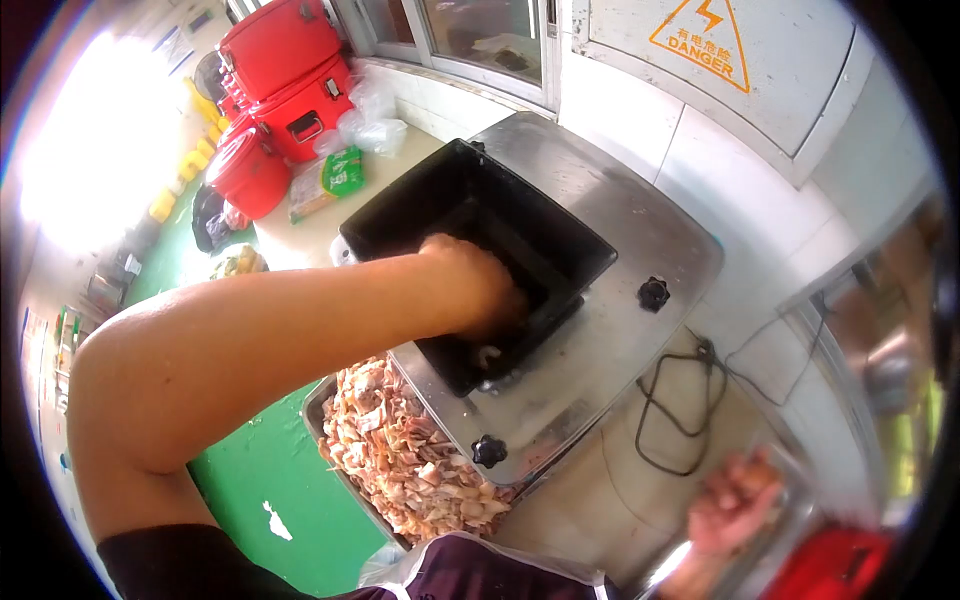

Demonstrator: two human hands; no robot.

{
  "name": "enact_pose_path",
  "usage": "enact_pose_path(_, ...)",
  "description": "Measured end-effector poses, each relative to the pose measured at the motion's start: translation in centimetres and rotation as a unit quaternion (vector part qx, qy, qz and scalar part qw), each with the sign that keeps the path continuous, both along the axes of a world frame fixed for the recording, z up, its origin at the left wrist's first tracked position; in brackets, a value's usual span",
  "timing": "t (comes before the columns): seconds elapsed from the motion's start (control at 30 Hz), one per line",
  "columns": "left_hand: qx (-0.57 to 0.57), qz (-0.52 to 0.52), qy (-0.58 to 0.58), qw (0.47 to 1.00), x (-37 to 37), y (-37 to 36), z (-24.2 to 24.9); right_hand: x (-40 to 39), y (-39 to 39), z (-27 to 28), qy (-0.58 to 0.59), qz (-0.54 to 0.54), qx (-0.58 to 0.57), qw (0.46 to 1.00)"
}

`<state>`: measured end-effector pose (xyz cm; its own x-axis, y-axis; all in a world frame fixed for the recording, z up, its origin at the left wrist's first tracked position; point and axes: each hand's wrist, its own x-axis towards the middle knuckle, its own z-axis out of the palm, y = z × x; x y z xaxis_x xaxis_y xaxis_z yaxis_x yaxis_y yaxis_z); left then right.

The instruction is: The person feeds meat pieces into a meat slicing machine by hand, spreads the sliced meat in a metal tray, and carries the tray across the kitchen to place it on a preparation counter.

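Note:
My left hand [478,285] is pushed down into the black hopper [400,215] of a steel cutting machine [620,220]. Its fingers are hidden inside, near a pale scrap of meat at the hopper's bottom. Below the machine's front, a metal tray [314,402] holds a heap of sliced pale meat [400,450]. My right hand [735,505] is at the lower right, blurred, closed around pinkish pieces of raw meat above a shiny metal pan [790,525].
Two black knobs [653,292] [488,450] sit on the machine's top. A black cable [670,400] loops on the counter beside it. Red insulated containers [290,60] and plastic bags stand at the back left. A yellow danger sign [700,35] hangs on the wall. The floor [270,480] is green.

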<state>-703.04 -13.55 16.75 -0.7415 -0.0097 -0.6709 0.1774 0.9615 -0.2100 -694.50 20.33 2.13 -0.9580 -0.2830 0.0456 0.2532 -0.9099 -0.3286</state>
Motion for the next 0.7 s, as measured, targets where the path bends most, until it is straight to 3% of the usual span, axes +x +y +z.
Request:
enact_pose_path(0.07, -0.003, 0.015, 0.012, 1.000, -0.2, 0.0, 0.4, 0.0, 0.1, -0.1, 0.004, 0.001, -0.001, 1.000)
enact_pose_path(0.17, -0.065, -0.048, -0.039, 0.996, -0.3, 0.2, -0.5, 0.1, 0.1, -0.1, 0.002, -0.007, 0.002, 1.000)
enact_pose_path(0.27, -0.030, -0.043, -0.034, 0.998, -0.1, -0.1, -0.3, 0.1, 0.1, -0.1, 0.003, -0.006, 0.000, 1.000)
enact_pose_path(0.47, 0.049, 0.060, 0.035, 0.996, 0.0, -0.3, -0.4, 0.0, 0.0, -0.1, 0.018, -0.004, 0.005, 1.000)
enact_pose_path(0.7, 0.066, 0.090, 0.006, 0.994, -0.3, -0.5, -1.2, 0.2, 0.1, -0.2, 0.012, -0.002, 0.007, 1.000)
